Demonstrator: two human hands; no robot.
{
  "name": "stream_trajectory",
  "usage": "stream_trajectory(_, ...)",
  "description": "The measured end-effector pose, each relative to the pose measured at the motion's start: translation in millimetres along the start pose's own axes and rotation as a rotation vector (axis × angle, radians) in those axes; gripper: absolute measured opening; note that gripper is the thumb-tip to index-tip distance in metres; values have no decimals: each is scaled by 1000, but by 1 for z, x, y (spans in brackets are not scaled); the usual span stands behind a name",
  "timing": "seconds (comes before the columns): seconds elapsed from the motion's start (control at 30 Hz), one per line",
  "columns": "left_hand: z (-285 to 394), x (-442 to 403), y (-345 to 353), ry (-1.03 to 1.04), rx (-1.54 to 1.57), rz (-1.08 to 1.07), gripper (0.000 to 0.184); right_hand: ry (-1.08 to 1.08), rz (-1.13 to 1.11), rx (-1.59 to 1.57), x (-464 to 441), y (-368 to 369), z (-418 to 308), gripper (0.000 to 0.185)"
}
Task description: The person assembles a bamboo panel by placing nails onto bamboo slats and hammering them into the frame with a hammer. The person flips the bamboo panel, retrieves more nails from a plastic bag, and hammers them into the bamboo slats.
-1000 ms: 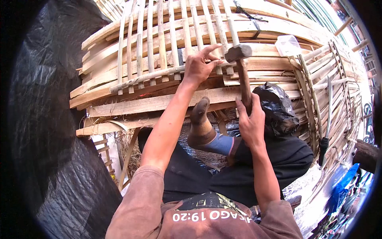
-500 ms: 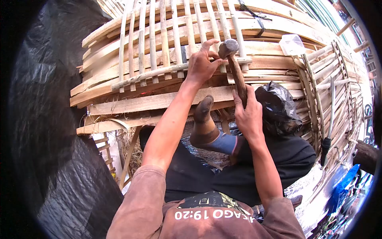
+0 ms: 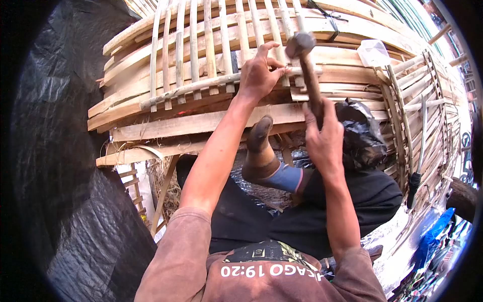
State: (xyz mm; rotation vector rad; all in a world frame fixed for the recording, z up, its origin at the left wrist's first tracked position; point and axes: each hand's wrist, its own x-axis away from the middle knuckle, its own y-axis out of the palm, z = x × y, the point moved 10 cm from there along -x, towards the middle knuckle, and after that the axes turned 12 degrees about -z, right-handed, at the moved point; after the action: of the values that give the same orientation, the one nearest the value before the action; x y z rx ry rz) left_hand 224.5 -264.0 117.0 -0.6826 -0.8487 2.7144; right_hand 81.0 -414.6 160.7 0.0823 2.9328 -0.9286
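Observation:
My right hand is wrapped round the wooden handle of a hammer. The blurred metal head is raised just right of my left hand. My left thumb and index finger pinch what looks like a small nail, barely visible, over a bamboo crossbar. That round bar lies across the ends of several bamboo slats, which run away from me side by side. My left hand covers part of the bar and of the slats beneath it.
Stacked wooden planks support the slats. To the right are a clear plastic container, a black plastic bag and a long blade with a black handle. Black sheeting hangs at left. My socked foot rests below the planks.
The hammer has risen up and to the right, away from the crossbar, with my right hand. My left hand keeps its pinch and has shifted only slightly.

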Motion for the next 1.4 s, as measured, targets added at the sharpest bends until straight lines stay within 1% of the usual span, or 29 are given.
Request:
stream_trajectory(0.07,1,0,-1,-25,30,-8,68,-39,35,8,1,-13,-18,22)
stream_trajectory(0.13,2,-1,0,-3,11,-8,68,-140,77,-9,2,-22,-35,21)
stream_trajectory(0.17,4,0,-2,18,-6,2,67,-140,77,-8,2,-19,-34,21)
stream_trajectory(0.23,3,2,-1,-5,3,-1,67,-18,19,-24,1,-4,-12,21)
stream_trajectory(0.27,3,0,-2,-23,10,-2,67,0,-5,9,0,7,3,20)
stream_trajectory(0.33,2,3,-1,-47,15,-17,68,-17,-9,120,-3,14,10,20)
stream_trajectory(0.37,-1,0,1,-75,14,-32,68,-48,17,32,-3,8,12,20)
stream_trajectory(0.4,-3,-2,0,-78,13,-31,68,0,0,64,-5,2,6,21)
stream_trajectory(0.47,2,0,0,-22,-10,-7,70,-29,21,2,-3,-11,-11,22)
stream_trajectory(0.53,2,1,-1,5,-13,11,71,-45,50,31,2,-16,-23,22)
stream_trajectory(0.6,2,1,0,21,-19,12,71,-7,66,-54,4,-15,-20,21)
stream_trajectory(0.63,2,1,0,22,-19,10,71,15,44,-30,4,-8,-11,21)
stream_trajectory(0.67,0,1,1,4,8,1,71,-9,37,-40,3,1,0,21)
stream_trajectory(0.73,0,0,2,-8,32,-7,71,0,-24,54,-4,14,11,21)
stream_trajectory(0.77,0,1,2,-1,26,3,71,-34,15,6,-3,10,12,21)
stream_trajectory(0.8,-1,1,0,4,16,17,71,22,-9,-15,-4,4,3,21)
stream_trajectory(0.87,1,2,-1,25,4,38,66,-26,47,-28,-4,-11,-19,20)
stream_trajectory(0.93,1,2,0,-2,13,12,67,-111,88,-10,-3,-23,-37,19)
stream_trajectory(1.0,0,2,0,7,11,19,67,-52,58,-40,-3,-22,-36,18)
stream_trajectory(1.07,1,2,0,22,9,30,67,8,3,-23,-3,-2,-6,18)
stream_trajectory(1.1,-1,1,1,4,12,16,68,-65,-21,71,-5,6,-8,18)
stream_trajectory(1.13,-4,1,2,-18,15,-1,70,-7,-40,95,-6,8,2,17)
stream_trajectory(1.17,-1,2,0,36,17,29,70,80,-54,45,-4,3,15,18)
stream_trajectory(1.2,-1,-2,-2,36,14,32,70,162,-70,-6,-5,-5,11,18)
stream_trajectory(1.23,-2,1,-1,-5,9,20,71,-6,14,55,-5,-16,-10,19)
stream_trajectory(1.27,-2,2,1,-37,6,9,72,26,6,-21,-4,-22,-15,19)
stream_trajectory(1.3,0,0,0,-5,-4,21,72,-29,39,-6,-4,-30,-27,19)
stream_trajectory(1.37,-1,2,1,-9,-16,14,71,-121,72,23,-1,-36,-40,19)
stream_trajectory(1.4,1,1,0,-8,-33,7,71,-122,71,24,-2,-34,-38,19)
